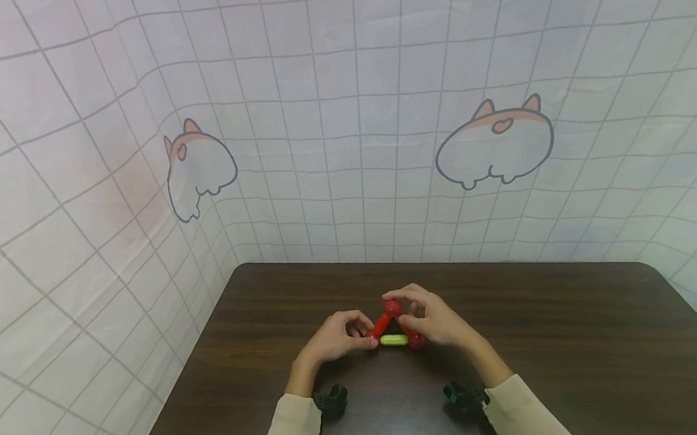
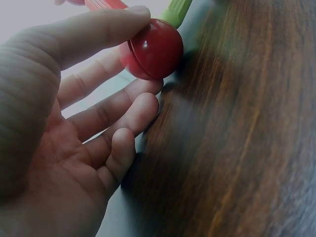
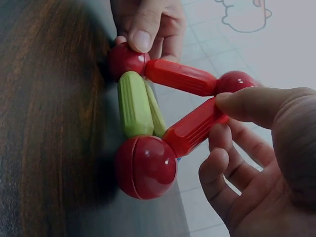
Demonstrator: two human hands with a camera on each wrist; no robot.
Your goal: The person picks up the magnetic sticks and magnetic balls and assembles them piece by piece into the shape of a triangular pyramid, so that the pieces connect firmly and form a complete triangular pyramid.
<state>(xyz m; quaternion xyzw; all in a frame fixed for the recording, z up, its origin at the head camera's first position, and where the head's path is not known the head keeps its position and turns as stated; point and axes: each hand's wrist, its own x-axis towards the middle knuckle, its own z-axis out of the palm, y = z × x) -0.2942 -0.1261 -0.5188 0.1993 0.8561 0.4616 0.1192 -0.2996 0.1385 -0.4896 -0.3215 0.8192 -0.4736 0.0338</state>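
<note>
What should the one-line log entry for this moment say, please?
left hand: pinches red ball at triangle corner | right hand: holds red rod | green rod: base, on table | triangle: upright

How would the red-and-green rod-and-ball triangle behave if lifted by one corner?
The triangle looks like light plastic. Its joints are only ball-to-rod contacts, so it may fold or come apart. The left hand and right hand both steady it.
</note>
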